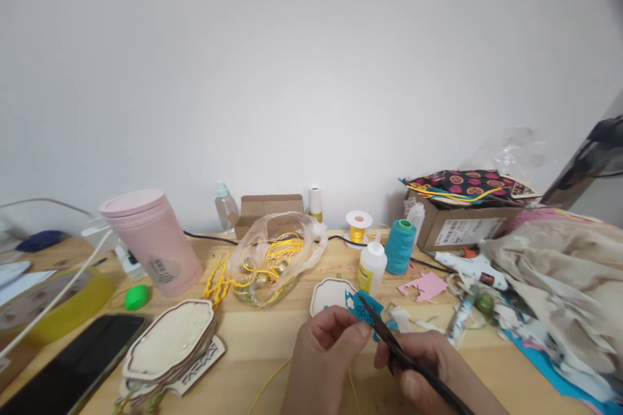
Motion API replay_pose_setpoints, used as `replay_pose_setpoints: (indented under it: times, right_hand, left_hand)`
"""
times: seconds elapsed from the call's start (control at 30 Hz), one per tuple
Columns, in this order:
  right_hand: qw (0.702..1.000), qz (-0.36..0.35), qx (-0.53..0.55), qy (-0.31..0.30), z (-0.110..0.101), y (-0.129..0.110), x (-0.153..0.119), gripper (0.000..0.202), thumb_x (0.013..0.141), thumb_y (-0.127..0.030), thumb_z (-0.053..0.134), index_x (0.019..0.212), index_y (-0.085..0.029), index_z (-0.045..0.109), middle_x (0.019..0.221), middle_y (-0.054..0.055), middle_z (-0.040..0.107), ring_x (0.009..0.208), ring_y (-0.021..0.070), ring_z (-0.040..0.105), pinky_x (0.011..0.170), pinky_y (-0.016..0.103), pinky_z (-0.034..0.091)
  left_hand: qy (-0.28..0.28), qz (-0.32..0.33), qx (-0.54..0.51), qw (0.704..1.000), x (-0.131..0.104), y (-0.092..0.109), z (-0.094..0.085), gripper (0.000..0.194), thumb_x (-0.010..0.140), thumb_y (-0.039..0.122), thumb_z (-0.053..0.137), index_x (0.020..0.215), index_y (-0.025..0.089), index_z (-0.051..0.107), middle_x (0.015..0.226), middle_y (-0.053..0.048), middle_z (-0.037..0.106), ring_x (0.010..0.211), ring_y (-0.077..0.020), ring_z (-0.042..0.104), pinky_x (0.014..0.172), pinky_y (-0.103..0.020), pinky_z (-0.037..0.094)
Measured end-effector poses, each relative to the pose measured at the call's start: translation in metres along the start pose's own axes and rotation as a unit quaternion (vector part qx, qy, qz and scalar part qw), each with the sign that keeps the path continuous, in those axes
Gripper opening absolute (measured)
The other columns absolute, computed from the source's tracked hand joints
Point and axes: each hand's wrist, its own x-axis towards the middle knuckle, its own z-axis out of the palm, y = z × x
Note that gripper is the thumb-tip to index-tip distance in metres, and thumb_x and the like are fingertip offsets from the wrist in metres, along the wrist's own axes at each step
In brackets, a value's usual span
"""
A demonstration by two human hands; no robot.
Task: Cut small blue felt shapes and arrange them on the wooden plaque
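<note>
Between the thumb and fingers of my left hand (328, 353) is a small piece of blue felt or paper (367, 305) with cut-out shapes in it. My right hand (428, 366) is closed around long dark scissors (389, 337), whose tip points up and left against the blue piece. My fingers hide part of both. Just behind my left hand lies a pale scalloped wooden plaque (333, 292), partly covered. A white glue bottle (372, 266) with a yellow label stands beyond the blue piece. A yellow cord (270, 382) runs along the table by my left wrist.
At left are a pink tumbler (156, 240), a phone (73, 363), yellow tape (63, 305) and stacked wooden plaques (170, 340). Behind are a plastic bag (277, 259) with yellow cord and a teal thread cone (400, 246). Rightward lie a box (462, 220), glue gun (470, 269) and beige cloth (559, 272).
</note>
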Motion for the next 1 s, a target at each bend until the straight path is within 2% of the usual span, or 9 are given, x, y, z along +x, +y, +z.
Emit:
replay_pose_setpoints:
  times: [0.2,0.37,0.57,0.8,1.0]
  right_hand:
    - [1.000,0.006,0.016,-0.008,0.000,-0.003,0.000,0.051,0.066,-0.063,0.049,0.071,-0.012,0.057,0.050,-0.007,0.029,0.041,0.0062,0.021,0.037,0.020,0.015]
    - [1.000,0.006,-0.001,-0.017,-0.001,-0.004,0.003,0.053,0.066,-0.064,0.048,0.070,-0.012,0.057,0.049,-0.006,0.029,0.039,0.0058,0.021,0.035,0.020,0.015]
    - [1.000,-0.004,-0.025,0.002,-0.002,-0.002,0.003,0.052,0.065,-0.064,0.048,0.067,-0.013,0.057,0.049,-0.006,0.030,0.043,0.0080,0.024,0.038,0.021,0.017]
    - [0.999,-0.010,-0.036,-0.021,-0.007,0.001,0.004,0.055,0.063,-0.066,0.047,0.065,-0.012,0.058,0.047,-0.006,0.029,0.042,0.0076,0.022,0.037,0.021,0.015]
    - [0.998,0.000,-0.017,-0.057,-0.015,0.004,0.002,0.049,0.063,-0.060,0.055,0.069,-0.012,0.059,0.046,-0.007,0.028,0.041,0.0066,0.021,0.036,0.020,0.014]
  left_hand:
    - [-0.005,-0.008,-0.012,1.000,-0.001,0.002,0.001,0.007,0.060,0.018,0.063,0.055,0.014,0.060,0.056,-0.001,0.060,0.061,-0.0146,0.051,0.062,-0.025,0.038]
    - [0.001,0.011,0.002,1.000,-0.002,0.004,0.001,0.009,0.059,0.019,0.063,0.053,0.014,0.059,0.053,0.001,0.057,0.058,-0.0133,0.048,0.058,-0.023,0.036]
    - [-0.002,0.017,0.012,1.000,-0.002,0.004,-0.001,0.008,0.059,0.018,0.063,0.052,0.015,0.059,0.052,0.002,0.056,0.057,-0.0134,0.048,0.058,-0.024,0.036]
    - [-0.008,0.019,0.050,0.999,-0.003,0.011,0.001,0.008,0.058,0.017,0.061,0.051,0.015,0.058,0.049,0.003,0.054,0.054,-0.0124,0.045,0.056,-0.023,0.035]
    - [-0.002,-0.003,0.087,0.996,-0.008,0.023,0.007,0.009,0.055,0.020,0.062,0.049,0.014,0.057,0.047,0.003,0.052,0.052,-0.0115,0.043,0.052,-0.021,0.033]
